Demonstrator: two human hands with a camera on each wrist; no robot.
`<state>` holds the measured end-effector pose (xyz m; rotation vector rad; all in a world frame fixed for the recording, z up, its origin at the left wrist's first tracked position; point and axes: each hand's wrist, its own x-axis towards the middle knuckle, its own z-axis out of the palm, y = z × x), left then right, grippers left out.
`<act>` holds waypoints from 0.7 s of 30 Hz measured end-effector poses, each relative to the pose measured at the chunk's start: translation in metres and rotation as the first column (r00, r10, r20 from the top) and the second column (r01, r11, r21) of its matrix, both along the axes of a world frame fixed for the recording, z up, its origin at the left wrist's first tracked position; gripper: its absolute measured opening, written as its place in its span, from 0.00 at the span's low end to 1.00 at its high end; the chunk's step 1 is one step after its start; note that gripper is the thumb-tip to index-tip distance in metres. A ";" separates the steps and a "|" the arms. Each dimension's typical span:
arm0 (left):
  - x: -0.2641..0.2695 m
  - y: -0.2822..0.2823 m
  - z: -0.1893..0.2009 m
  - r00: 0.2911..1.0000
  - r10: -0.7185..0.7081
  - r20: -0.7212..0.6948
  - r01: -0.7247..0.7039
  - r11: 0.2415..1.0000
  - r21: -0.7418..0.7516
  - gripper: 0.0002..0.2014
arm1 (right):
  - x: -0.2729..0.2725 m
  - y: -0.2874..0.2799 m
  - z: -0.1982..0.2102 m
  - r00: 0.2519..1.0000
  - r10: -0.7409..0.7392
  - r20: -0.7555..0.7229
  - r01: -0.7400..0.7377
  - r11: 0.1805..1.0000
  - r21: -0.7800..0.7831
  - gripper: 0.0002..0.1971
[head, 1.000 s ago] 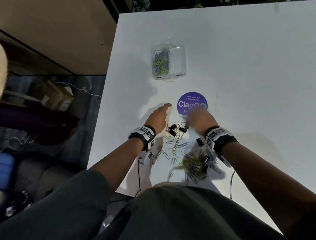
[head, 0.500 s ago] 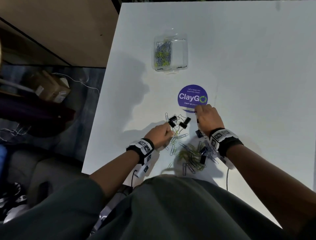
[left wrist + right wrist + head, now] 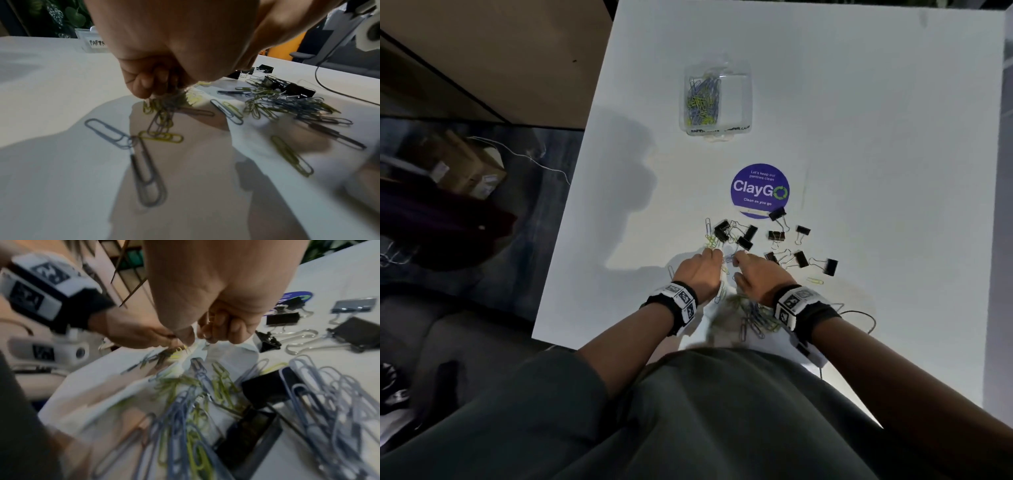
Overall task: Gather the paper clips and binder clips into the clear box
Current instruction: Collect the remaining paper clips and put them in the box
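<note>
On the white tabletop [image 3: 859, 137], left to right:
Left hand [image 3: 700, 274]: fingers curled, pinching yellow and grey wire paper clips [image 3: 162, 113].
Right hand [image 3: 756, 275]: fingers curled; its hold cannot be told.
Black metal binder clips [image 3: 801, 258]: scattered just beyond both hands.
Clear plastic box [image 3: 736, 99]: well beyond, holding clips.

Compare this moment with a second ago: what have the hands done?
Both hands pulled back toward the person from the sticker's edge. The left hand now pinches a bunch of paper clips; the right hand has closed in beside it. The clear box has not moved on the table.
</note>
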<state>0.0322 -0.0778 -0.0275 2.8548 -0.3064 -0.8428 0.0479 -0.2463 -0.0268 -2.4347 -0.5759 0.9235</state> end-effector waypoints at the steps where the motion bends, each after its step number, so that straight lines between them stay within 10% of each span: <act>1: 0.000 0.004 0.001 1.000 -0.009 -0.005 0.009 1.000 0.001 0.15 | 0.000 0.002 -0.004 0.998 0.050 0.043 -0.048 0.998 -0.049 0.15; 17: -0.003 0.068 0.018 0.988 0.145 -0.053 -0.152 0.974 -0.171 0.06 | -0.039 -0.018 -0.009 0.867 0.399 0.298 -0.346 0.913 -0.217 0.42; 21: -0.014 0.059 0.014 0.986 0.127 -0.110 -0.147 0.970 -0.193 0.07 | -0.050 -0.031 -0.009 0.771 0.487 0.410 -0.420 0.873 -0.248 0.33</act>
